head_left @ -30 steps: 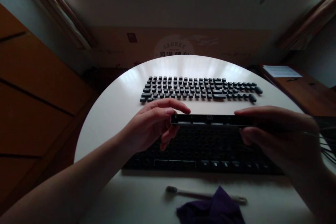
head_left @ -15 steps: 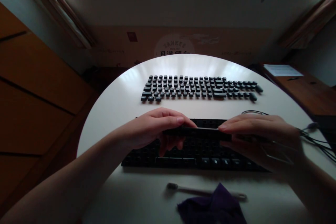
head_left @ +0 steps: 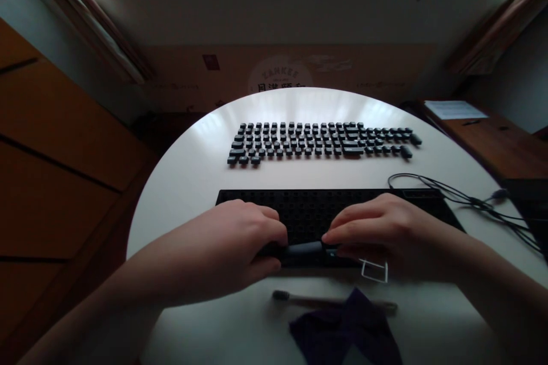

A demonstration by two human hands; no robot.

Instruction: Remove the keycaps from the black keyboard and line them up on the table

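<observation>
My left hand (head_left: 240, 245) is closed round the left end of a long dark space bar (head_left: 305, 249), low over the front edge of a black keyboard (head_left: 306, 205). The fingertips of my right hand (head_left: 379, 228) pinch the bar's right end. From under my right hand sticks a thin pale wire loop, like that of a keycap puller (head_left: 374, 271); its handle is hidden. Most of the keyboard's keycaps are off, baring dark sockets. My hands hide much of its front row.
Loose keycaps (head_left: 295, 140) lie in rows on the round white table (head_left: 180, 182) behind the keyboard. In front are a toothbrush (head_left: 308, 299) and a purple cloth (head_left: 342, 331). A black cable (head_left: 466, 199) coils at the right. A wooden desk (head_left: 483, 142) with papers stands beyond.
Both hands have come down and nearer with the space bar, from above the keyboard to its front edge. My left hand has turned knuckles up. The wire loop has moved left with my right hand.
</observation>
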